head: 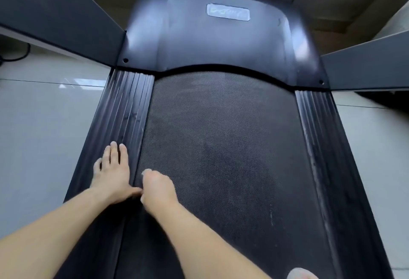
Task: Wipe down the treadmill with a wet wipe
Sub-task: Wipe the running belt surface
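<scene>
Head view: treadmill (221, 146) runs lengthwise away; left hand (112, 177) fingers splayed flat, right hand (158, 188) clenched.

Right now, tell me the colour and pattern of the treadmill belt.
Black belt with a fine dotted grain, clearest in the head view.

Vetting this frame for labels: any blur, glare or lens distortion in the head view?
Head view: motion blur softens the motor cover and its label; soft glare patches on the cover's sides and the floor tiles; wide-angle bend bows the side rails outward; belt texture reads sharp mid-frame; left hand and right hand slightly smeared, wipe not clearly visible.
</scene>
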`<state>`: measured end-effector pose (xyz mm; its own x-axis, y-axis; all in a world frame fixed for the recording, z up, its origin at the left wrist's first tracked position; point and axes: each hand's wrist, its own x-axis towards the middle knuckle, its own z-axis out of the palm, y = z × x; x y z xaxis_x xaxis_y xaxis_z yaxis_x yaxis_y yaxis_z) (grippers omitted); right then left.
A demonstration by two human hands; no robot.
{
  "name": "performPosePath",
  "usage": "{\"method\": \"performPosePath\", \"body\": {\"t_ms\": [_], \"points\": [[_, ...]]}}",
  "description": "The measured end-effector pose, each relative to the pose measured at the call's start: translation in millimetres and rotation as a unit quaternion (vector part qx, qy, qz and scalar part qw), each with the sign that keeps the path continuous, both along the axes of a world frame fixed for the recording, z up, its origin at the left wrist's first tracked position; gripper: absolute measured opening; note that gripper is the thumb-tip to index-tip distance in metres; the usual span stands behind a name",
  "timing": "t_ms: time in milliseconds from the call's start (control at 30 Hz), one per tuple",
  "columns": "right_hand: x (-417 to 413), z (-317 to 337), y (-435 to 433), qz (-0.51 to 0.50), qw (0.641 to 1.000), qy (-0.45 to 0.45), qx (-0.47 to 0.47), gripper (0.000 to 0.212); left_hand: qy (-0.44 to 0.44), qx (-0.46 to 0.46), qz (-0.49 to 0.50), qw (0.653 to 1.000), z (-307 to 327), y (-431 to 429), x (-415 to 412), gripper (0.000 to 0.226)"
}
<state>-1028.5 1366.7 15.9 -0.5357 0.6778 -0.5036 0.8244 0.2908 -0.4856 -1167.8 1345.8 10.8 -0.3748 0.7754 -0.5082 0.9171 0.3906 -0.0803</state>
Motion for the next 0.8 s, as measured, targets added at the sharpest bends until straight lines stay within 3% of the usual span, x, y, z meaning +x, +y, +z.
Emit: {"method": "performPosePath", "body": {"t_ms": [67, 133, 267, 400, 500, 600, 800], "points": [[-0.6, 1.6, -1.6, 0.067, 0.997, -0.025, 0.033, 0.030, -0.007, -0.017, -0.032, 0.999, 3.2, -6.7, -10.0, 0.161], [23.8, -1.3, 9.4, 0.056, 0.996, -0.039, 0.065, 0.029, 0.008, -0.021, -0.039, 0.999, 6.6, -10.5, -10.0, 0.168], [141.9, -19.0, 51.2, -0.141, 0.983, -0.069, 0.095, 0.025, 0.021, -0.027, -0.033, 0.999, 6.0, -6.3, -1.2, 0.171], [302.3, -22.1, 78.0, -0.315, 0.920, -0.180, 0.145, 0.025, 0.021, -0.043, -0.015, 0.999, 7.3, -1.9, 4.1, 0.173], [347.4, -12.1, 75.4, -0.397, 0.881, -0.210, 0.148, 0.012, 0.021, -0.042, -0.011, 0.999, 9.1, -2.0, 6.9, 0.174], [306.6, -17.1, 83.4, -0.419, 0.877, -0.179, 0.152, 0.005, 0.015, -0.035, -0.006, 0.999, 10.7, 0.5, 7.0, 0.174], [102.9, -20.1, 70.4, -0.212, 0.972, -0.034, 0.091, 0.014, 0.018, -0.031, -0.004, 0.999, 10.3, -1.6, 7.4, 0.174]]}}
